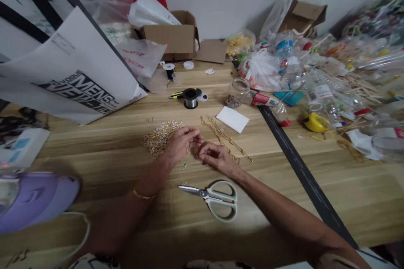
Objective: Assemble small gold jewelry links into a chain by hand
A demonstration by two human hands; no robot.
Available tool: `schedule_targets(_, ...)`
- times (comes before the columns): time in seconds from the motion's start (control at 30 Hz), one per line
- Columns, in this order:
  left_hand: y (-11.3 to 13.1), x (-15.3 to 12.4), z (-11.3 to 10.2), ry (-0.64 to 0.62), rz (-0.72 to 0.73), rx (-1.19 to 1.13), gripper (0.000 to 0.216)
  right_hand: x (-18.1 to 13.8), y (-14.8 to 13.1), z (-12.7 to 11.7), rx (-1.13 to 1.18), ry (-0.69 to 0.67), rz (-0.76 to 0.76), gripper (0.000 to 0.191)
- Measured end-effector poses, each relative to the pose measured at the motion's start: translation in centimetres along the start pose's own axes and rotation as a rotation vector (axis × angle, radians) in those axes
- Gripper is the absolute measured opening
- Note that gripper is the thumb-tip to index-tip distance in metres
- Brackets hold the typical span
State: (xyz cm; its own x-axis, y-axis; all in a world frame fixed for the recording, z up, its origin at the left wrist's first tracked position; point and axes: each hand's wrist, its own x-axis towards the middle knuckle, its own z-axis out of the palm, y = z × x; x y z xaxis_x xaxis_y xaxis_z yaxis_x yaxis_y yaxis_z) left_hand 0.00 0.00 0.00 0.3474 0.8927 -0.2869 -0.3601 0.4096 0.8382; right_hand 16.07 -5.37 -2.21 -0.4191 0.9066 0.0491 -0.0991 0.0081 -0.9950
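Note:
My left hand is at the middle of the wooden table, its fingers drawn together beside a pile of gold and silver beaded chains. Close to its fingertips, my right hand has thumb and fingers pinched. Tiny glinting bits lie between the two hands; what either one holds is too small to make out. Gold chains stretch over the table just beyond my right hand. A short piece of chain lies below my left hand. Nearer to me rest scissors with pale handles, blades slightly apart and pointing left.
Behind the hands are a wire spool, a white card and a jar of beads. A large paper bag and a purple appliance stand left. Plastic bottles and a yellow tape measure crowd the right.

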Motion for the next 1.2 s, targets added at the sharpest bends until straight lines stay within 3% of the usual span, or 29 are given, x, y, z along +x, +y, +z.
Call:
schedule_targets(0.17, 0.1, -0.1, 0.1, -0.01, -0.016, -0.026, 0.023, 0.1, 0.2, -0.1, -0.203, 0.107, -0.102, 0.019)
schedule_targets(0.3, 0.2, -0.1, 0.1, -0.015, -0.007, -0.014, 0.021, 0.2, -0.3, -0.1, -0.264, 0.113, -0.183, 0.019)
schedule_targets(0.57, -0.1, 0.1, -0.3, 0.001, -0.033, -0.007, 0.023, -0.1, -0.1, 0.3, -0.017, 0.004, 0.037, 0.026)
schedule_targets(0.73, -0.4, 0.1, -0.9, -0.052, -0.073, 0.097, 0.022, -0.8, -0.1, 0.7, -0.331, 0.034, -0.138, 0.019)
schedule_targets(0.87, -0.2, -0.2, -1.0, -0.072, 0.035, 0.431, 0.018, -1.2, -0.2, 1.0, -0.545, 0.002, -0.351, 0.013)
schedule_targets(1.0, -0.2, -0.6, -0.9, -0.092, 0.416, 1.015, 0.021, -1.3, -0.4, 1.0, -0.6, 0.003, -0.436, 0.012)
schedule_targets(1.1, -0.5, -0.8, -1.2, -0.245, 0.639, 1.324, 0.029, -1.3, -0.7, 1.0, -0.562, 0.028, -0.413, 0.013)
schedule_targets(1.2, -1.3, -0.9, -1.7, -0.419, 0.694, 1.561, 0.039, -1.3, -0.8, 0.9, -0.424, 0.114, -0.304, 0.015)
